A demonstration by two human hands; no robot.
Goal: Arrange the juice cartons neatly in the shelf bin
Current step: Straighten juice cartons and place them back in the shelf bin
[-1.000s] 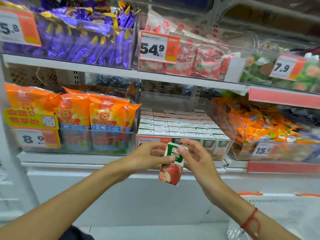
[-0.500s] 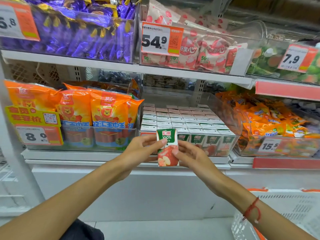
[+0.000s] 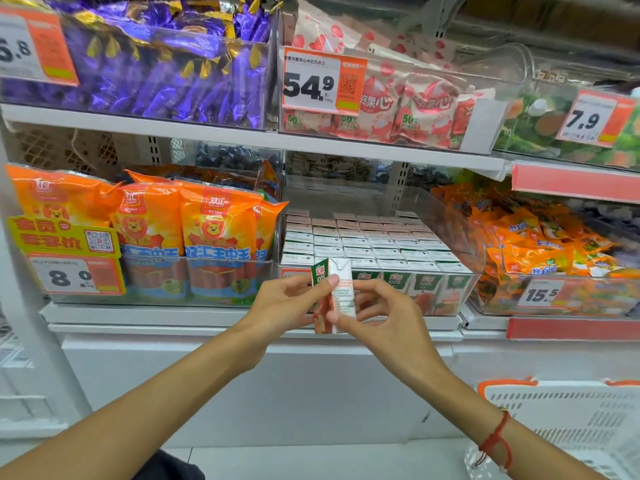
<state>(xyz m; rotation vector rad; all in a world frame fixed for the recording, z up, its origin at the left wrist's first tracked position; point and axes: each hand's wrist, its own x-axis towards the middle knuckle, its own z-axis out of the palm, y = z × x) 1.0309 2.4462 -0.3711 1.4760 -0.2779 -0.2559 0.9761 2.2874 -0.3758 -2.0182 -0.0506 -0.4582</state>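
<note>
Change: carton (image 3: 333, 295) twisted since a second back, green front swung off toward 9 o'clock, white printed side now faced camera; lifted slightly against bin front.
Carton place: held upright in front of shelf bin (image 3: 474, 258), outside it, just below front-left corner of packed rows.
Left hand (image 3: 290, 306): pinched carton from 9 o'clock side, thumb tip on white face near top, fingers curled behind and mostly hidden.
Right hand (image 3: 382, 315): gripped lower edge from 3 o'clock side, thumb at bottom corner, index and middle curled loose beside carton; whether those touched it, cannot tell.
Bin state: rows of cartons (image 3: 367, 244) stood upright, tops level, packed close from front wall back toward 12 o'clock; rear strip of bin looked bare.
Done: most stock seemingly placed and squared.
Left: this carton not yet in; judged needing front face turned forward again to match row labels, then a slot found. No obvious gap visible in front row, so back of bin or second layer likely.
Nearby: orange snack bags (image 3: 214, 226) in bin at 9 o'clock; orange packets (image 3: 540, 244) at 3 o'clock; white basket (image 3: 568, 417) low at 4 o'clock, contents unseen.
Progress guess: late stage, possibly more stock in basket.
</note>
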